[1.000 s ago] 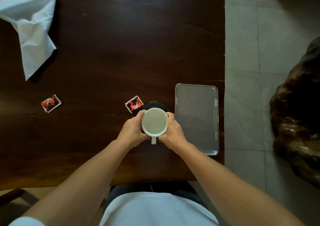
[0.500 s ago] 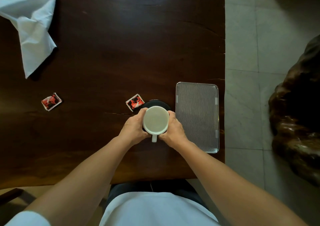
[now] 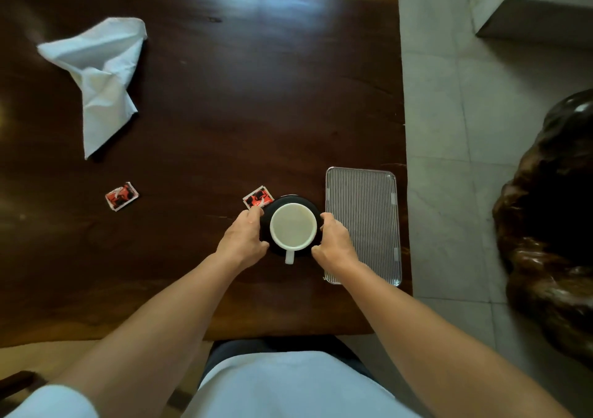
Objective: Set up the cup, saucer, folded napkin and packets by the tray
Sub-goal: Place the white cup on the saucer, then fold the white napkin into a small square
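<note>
A white cup (image 3: 292,226) stands on a black saucer (image 3: 290,198), its handle pointing toward me. The saucer sits just left of the ribbed metal tray (image 3: 362,225). My left hand (image 3: 244,239) curls against the saucer's left rim and my right hand (image 3: 333,244) against its right rim; neither touches the cup. One red packet (image 3: 257,196) lies at the saucer's far-left edge, partly under it. A second red packet (image 3: 121,196) lies far to the left. The white napkin (image 3: 102,77) lies crumpled and unfolded at the far left.
The dark wooden table (image 3: 240,112) ends just right of the tray, with tiled floor (image 3: 449,128) beyond. A large dark glossy wooden lump (image 3: 545,225) stands on the floor at the right.
The cup has come down onto the saucer. Both hands have slid off the cup's sides outward to the saucer's rim. The camera has tilted up, showing more of the far table.
</note>
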A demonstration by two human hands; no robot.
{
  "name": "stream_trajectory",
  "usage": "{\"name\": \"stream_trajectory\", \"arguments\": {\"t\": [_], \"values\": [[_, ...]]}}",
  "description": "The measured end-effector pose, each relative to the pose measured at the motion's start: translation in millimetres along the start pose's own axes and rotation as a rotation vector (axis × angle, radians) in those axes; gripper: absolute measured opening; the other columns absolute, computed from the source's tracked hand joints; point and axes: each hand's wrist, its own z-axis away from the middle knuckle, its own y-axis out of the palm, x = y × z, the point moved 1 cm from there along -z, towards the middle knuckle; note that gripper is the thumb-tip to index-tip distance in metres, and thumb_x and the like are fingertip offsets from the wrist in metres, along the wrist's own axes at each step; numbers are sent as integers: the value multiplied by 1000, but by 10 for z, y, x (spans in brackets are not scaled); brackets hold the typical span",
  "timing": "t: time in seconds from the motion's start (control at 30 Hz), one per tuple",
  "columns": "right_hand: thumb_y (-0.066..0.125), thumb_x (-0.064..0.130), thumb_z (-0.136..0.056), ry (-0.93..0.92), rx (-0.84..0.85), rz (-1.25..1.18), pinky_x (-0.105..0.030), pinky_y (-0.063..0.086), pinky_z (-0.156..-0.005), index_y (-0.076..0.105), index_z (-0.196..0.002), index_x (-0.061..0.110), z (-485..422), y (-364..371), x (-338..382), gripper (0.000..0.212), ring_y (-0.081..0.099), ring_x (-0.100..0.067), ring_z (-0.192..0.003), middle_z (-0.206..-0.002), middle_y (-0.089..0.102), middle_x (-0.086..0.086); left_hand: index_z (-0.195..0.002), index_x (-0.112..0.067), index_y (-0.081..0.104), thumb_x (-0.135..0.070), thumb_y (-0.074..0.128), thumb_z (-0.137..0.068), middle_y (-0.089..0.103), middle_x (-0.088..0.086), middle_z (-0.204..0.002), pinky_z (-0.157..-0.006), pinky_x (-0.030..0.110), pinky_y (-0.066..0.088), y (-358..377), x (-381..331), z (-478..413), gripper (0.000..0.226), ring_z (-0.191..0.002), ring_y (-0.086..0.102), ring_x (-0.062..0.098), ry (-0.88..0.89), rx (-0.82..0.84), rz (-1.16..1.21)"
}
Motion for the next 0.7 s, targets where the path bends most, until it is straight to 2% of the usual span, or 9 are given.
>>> {"name": "stream_trajectory", "arguments": {"t": [0.1, 0.2, 0.33, 0.43, 0.53, 0.63, 0.7], "values": [[57, 9, -90, -2, -136, 68, -42, 54, -86, 50, -129, 14, 89, -92, 101, 40, 59, -26, -107, -119, 58, -5, -129, -22, 51, -21, 73, -87, 57, -1, -111, -86, 38, 56, -163, -23, 158, 48, -100, 59, 18, -15, -31, -36], [49, 18, -97, -17, -244, 172, -40, 50, -76, 54, -119, 14, 149, -189, 262, 24, 58, -25, -101, -110, 59, -5, -125, -22, 55, -24, 68, -91, 61, -2, -106, -82, 36, 57, -342, -32, 321, 37, -94, 61, 17, -12, -76, -81], [42, 31, -99, -115, -215, 272, -37, 47, -73, 61, -110, 14, 183, -273, 492, 27, 57, -25, -98, -105, 60, -6, -115, -23, 57, -29, 62, -96, 62, -3, -101, -73, 31, 53, -599, -1, 520, 21, -89, 61, 14, -32, -122, -130], [41, 33, -98, -203, -179, 283, -38, 51, -76, 66, -107, 14, 223, -295, 726, 33, 59, -26, -97, -104, 62, -7, -110, -24, 60, -31, 59, -96, 64, -2, -103, -79, 37, 58, -802, 72, 642, 15, -91, 63, 17, -57, -141, -151], [42, 35, -95, -266, -118, 302, -38, 55, -77, 68, -96, 16, 277, -313, 1008, 32, 62, -27, -94, -100, 65, -6, -108, -24, 61, -30, 58, -96, 65, -1, -102, -82, 41, 58, -999, 181, 743, 15, -90, 63, 19, -80, -167, -148], [45, 33, -94, -324, -30, 327, -36, 52, -74, 64, -85, 19, 297, -284, 1318, 26, 63, -28, -92, -96, 67, -5, -107, -24, 61, -30, 57, -95, 65, -1, -102, -83, 42, 58, -1194, 318, 803, 14, -92, 64, 20, -90, -193, -137], [48, 33, -95, -357, 26, 342, -35, 51, -73, 65, -88, 19, 290, -218, 1502, 23, 64, -26, -91, -96, 67, -3, -106, -24, 61, -31, 56, -95, 65, 0, -103, -83, 42, 58, -1318, 444, 805, 14, -92, 64, 20, -98, -197, -139]]}}
